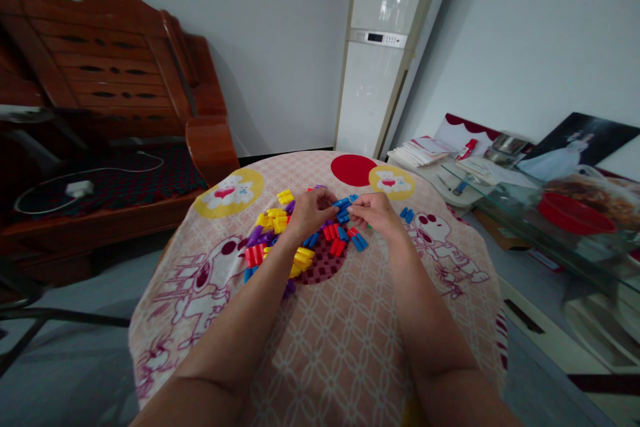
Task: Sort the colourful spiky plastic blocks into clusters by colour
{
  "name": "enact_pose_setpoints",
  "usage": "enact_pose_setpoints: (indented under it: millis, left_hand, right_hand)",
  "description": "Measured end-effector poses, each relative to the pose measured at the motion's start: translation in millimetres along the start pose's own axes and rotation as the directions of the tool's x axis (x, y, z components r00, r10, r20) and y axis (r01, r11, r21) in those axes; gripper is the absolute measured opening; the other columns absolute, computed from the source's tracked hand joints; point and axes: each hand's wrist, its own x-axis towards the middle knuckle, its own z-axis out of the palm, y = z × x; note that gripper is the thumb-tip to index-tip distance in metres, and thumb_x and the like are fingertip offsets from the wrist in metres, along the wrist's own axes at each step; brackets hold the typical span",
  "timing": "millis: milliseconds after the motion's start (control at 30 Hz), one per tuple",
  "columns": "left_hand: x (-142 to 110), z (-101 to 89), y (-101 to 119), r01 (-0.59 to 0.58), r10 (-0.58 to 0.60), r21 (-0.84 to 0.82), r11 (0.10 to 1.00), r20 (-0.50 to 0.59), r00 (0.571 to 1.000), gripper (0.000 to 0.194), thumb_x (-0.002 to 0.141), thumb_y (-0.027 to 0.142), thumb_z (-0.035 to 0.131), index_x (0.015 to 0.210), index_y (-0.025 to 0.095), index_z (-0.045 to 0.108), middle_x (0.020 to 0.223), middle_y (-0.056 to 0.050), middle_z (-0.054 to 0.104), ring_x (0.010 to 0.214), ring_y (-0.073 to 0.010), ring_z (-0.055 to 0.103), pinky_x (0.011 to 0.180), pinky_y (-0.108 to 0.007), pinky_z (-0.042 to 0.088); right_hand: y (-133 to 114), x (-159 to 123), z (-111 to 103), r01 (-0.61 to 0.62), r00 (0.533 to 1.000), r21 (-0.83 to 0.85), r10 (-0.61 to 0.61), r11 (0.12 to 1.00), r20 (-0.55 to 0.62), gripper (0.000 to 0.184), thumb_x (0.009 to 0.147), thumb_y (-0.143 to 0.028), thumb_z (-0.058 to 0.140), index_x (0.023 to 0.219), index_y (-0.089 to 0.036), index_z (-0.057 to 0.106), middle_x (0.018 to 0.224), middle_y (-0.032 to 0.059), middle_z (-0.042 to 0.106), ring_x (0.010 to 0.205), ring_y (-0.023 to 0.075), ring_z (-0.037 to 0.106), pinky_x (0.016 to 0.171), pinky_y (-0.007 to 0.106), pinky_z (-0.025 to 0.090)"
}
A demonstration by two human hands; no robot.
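Both hands meet over the far middle of a cloth-covered round table. My left hand is closed, its fingertips on a blue plastic block. From the other side, my right hand pinches at the same small blue cluster. A pile of yellow blocks, red blocks and purple blocks lies under and left of my left hand. Red and blue blocks lie just below my hands. A separate blue block rests right of my right hand. Fingers partly hide the held pieces.
A wooden bench with a white charger stands at left. Behind the table is a tall white cabinet unit. On the right, a glass shelf carries papers, a red bowl and a photo.
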Motion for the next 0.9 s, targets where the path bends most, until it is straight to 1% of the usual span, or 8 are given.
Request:
enact_pose_setpoints:
  millis: [100, 233, 300, 400, 467, 533, 733, 900]
  left_hand:
    - [0, 1.6, 2, -0.028, 0.028, -0.012, 1.0, 0.015, 0.999, 0.024, 0.071, 0.029, 0.069, 0.089, 0.015, 0.065, 0.081, -0.005, 0.071, 0.074, -0.0166, 0.067, 0.071, -0.029, 0.055]
    - [0, -8.7, 4, -0.003, 0.005, 0.084, 0.996, -0.028, 1.0, 0.024, 0.072, 0.028, 0.067, 0.091, 0.014, 0.069, 0.081, -0.006, 0.072, 0.072, -0.0172, 0.067, 0.068, -0.029, 0.055]
    - [0, -16.5, 4, 0.036, -0.028, 0.124, 0.992, -0.058, 0.998, 0.023, 0.073, 0.03, 0.066, 0.088, 0.014, 0.07, 0.077, -0.005, 0.072, 0.067, -0.0169, 0.066, 0.064, -0.028, 0.053]
    - [1, -26.4, 0, 0.068, -0.055, 0.128, 0.989, -0.098, 0.994, 0.023, 0.073, 0.033, 0.065, 0.085, 0.014, 0.07, 0.073, -0.005, 0.072, 0.065, -0.0165, 0.065, 0.061, -0.026, 0.052]
    - [2, -31.4, -2, 0.073, -0.06, 0.113, 0.991, -0.115, 0.992, 0.024, 0.072, 0.034, 0.065, 0.085, 0.014, 0.071, 0.073, -0.005, 0.072, 0.065, -0.0162, 0.066, 0.061, -0.026, 0.052]
    - [3, -35.9, -3, 0.089, -0.073, 0.102, 0.991, -0.146, 0.987, 0.025, 0.071, 0.033, 0.065, 0.085, 0.014, 0.071, 0.072, -0.004, 0.072, 0.064, -0.0157, 0.065, 0.06, -0.025, 0.051]
    - [3, -55.7, -5, 0.187, -0.12, 0.208, 0.96, -0.3, 0.947, 0.024, 0.069, 0.03, 0.062, 0.084, 0.015, 0.072, 0.071, -0.004, 0.072, 0.065, -0.0175, 0.066, 0.061, -0.026, 0.051]
    - [-1, -89.7, -13, 0.285, -0.081, 0.428, 0.858, -0.434, 0.897, 0.022, 0.068, 0.026, 0.061, 0.085, 0.017, 0.073, 0.079, -0.005, 0.074, 0.071, -0.0183, 0.067, 0.069, -0.027, 0.051]
  right_hand:
    - [1, -2, -19, 0.02, 0.998, 0.016, -0.019, 1.0, -0.066, 0.021, 0.072, -0.034, 0.071, 0.068, -0.014, 0.065, 0.056, 0.0023, 0.065, 0.047, 0.0119, 0.059, 0.042, 0.019, 0.047]
    - [15, -6, -64, -0.081, 0.944, -0.139, 0.031, 0.987, -0.329, 0.019, 0.073, -0.031, 0.068, 0.075, -0.012, 0.069, 0.059, 0.004, 0.067, 0.048, 0.0145, 0.061, 0.045, 0.022, 0.047]
    - [27, -7, -85, -0.201, 0.888, -0.319, 0.035, 0.926, -0.458, 0.016, 0.074, -0.027, 0.065, 0.074, -0.013, 0.07, 0.058, 0.005, 0.068, 0.051, 0.0157, 0.062, 0.049, 0.023, 0.047]
    - [44, -6, -104, -0.363, 0.843, -0.563, 0.004, 0.743, -0.538, 0.015, 0.074, -0.025, 0.064, 0.068, -0.014, 0.072, 0.058, 0.0068, 0.068, 0.059, 0.0177, 0.065, 0.055, 0.023, 0.046]
    - [52, -5, -107, -0.432, 0.837, -0.634, 0.024, 0.642, -0.546, 0.014, 0.074, -0.025, 0.065, 0.067, -0.015, 0.072, 0.059, 0.0069, 0.068, 0.064, 0.0191, 0.066, 0.059, 0.024, 0.046]
    - [58, -3, -106, -0.482, 0.832, -0.646, 0.077, 0.592, -0.55, 0.013, 0.074, -0.025, 0.065, 0.068, -0.017, 0.073, 0.061, 0.0068, 0.069, 0.067, 0.0199, 0.067, 0.061, 0.025, 0.047]
    - [70, 1, -97, -0.557, 0.812, -0.651, 0.172, 0.515, -0.558, 0.01, 0.076, -0.022, 0.064, 0.074, -0.017, 0.073, 0.071, 0.0091, 0.071, 0.073, 0.021, 0.068, 0.069, 0.028, 0.05]
    - [70, -1, -99, -0.576, 0.788, -0.631, 0.146, 0.52, -0.599, 0.015, 0.076, -0.031, 0.068, 0.081, -0.019, 0.075, 0.075, 0.008, 0.072, 0.078, 0.0212, 0.068, 0.071, 0.028, 0.049]
